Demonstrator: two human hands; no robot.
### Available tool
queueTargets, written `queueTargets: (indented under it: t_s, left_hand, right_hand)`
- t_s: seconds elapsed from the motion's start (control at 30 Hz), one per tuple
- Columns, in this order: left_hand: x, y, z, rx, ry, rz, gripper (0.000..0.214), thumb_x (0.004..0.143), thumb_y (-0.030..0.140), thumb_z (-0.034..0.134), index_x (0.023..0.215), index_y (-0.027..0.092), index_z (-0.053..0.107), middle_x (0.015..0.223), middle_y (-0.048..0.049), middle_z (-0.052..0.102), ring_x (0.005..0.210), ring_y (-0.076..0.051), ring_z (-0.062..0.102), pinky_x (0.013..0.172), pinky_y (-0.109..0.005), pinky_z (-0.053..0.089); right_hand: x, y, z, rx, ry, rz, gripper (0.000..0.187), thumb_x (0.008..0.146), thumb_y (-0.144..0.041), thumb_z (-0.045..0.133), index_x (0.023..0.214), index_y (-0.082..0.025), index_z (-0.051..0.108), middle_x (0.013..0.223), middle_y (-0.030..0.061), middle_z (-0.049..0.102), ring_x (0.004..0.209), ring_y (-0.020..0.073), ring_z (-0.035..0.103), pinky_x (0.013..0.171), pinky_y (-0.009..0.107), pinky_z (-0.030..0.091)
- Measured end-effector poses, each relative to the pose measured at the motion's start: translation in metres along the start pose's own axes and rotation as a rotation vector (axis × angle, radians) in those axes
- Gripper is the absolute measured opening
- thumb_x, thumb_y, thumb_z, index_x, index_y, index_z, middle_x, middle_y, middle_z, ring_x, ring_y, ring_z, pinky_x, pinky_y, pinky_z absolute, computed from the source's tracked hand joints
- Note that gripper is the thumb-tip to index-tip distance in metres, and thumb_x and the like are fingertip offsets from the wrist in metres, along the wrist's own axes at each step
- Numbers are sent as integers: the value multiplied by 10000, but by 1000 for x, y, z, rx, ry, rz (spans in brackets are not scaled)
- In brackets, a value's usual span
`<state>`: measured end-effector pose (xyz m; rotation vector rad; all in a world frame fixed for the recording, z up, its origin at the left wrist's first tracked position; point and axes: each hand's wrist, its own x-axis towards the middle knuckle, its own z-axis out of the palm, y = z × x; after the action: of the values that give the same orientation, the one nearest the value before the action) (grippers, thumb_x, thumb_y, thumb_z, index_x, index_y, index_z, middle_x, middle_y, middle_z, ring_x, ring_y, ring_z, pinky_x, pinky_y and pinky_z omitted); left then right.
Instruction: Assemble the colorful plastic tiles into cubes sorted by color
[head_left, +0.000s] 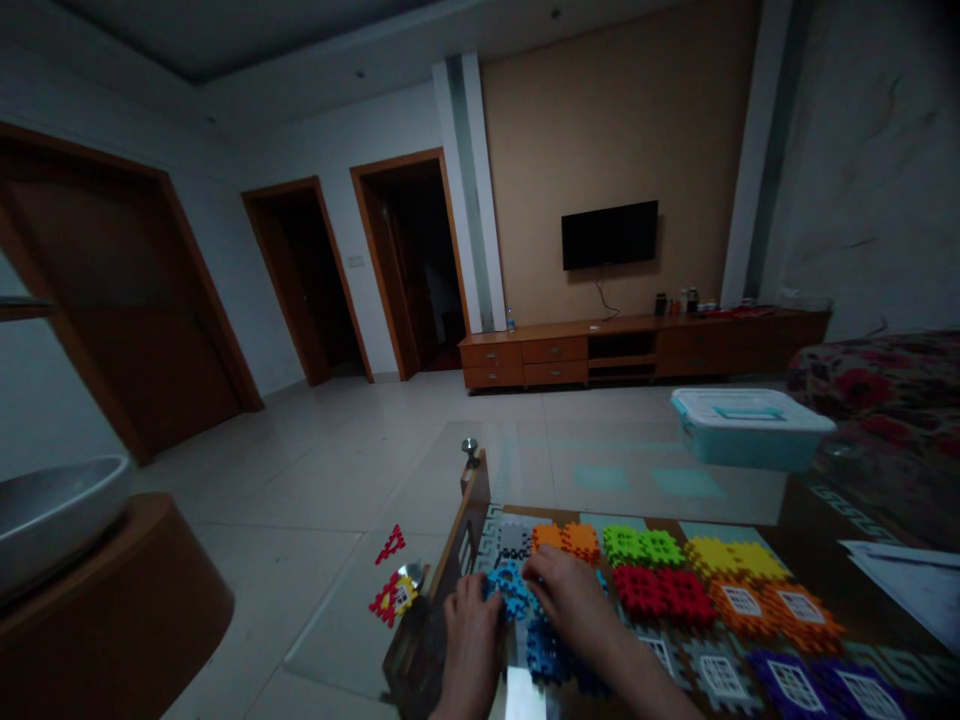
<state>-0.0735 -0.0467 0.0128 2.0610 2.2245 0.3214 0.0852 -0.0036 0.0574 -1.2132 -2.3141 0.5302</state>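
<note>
A light blue interlocking plastic tile [510,592] with notched edges lies low over the glass table, between my hands. My left hand [474,630] has its fingers curled against the tile's left edge. From the right, my right hand [574,605] pinches its other side with thumb and fingers, which partly cover it. Darker blue tiles [547,650] sit just below, half hidden by my right forearm. Beyond my fingers are grey tiles [516,538] and orange tiles [566,540].
Green [641,546], red [664,595], yellow [735,558] and purple tiles [795,685] lie in groups to the right. Red and yellow pieces [394,597] are at the table's left. A lidded turquoise box [750,430] stands at the back right, near white papers [907,585].
</note>
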Motion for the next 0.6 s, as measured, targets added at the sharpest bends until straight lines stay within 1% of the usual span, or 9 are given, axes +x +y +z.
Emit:
queueTargets:
  t_s: [0.17,0.37,0.6]
  left_hand:
    - [3,4,5,-15,73,27,338,855,149,364,999,236,657,1255,-74,553,1210,-270,429,995,-421,312]
    - [10,4,12,7,79,23,292,833,148,421,1010,205,646,1270,-91,535,1216,-283,414,1001,-429,306]
    - [12,6,12,-7,59,17,319,826,147,423,1053,227,632,1251,-60,542,1213,-264,426,1004,-417,315]
  right_hand:
    - [0,2,0,2,13,-4,222,886,-133,455,861,-206,663,902,35,666,854,176,610,730,247,401]
    - [-2,3,0,-1,18,7,209,885,-142,462,860,-206,660,898,33,668,849,175,610,729,244,399]
    - [-1,2,1,-23,3,3,217,881,-136,461,845,-207,662,888,33,669,842,174,613,714,243,393]
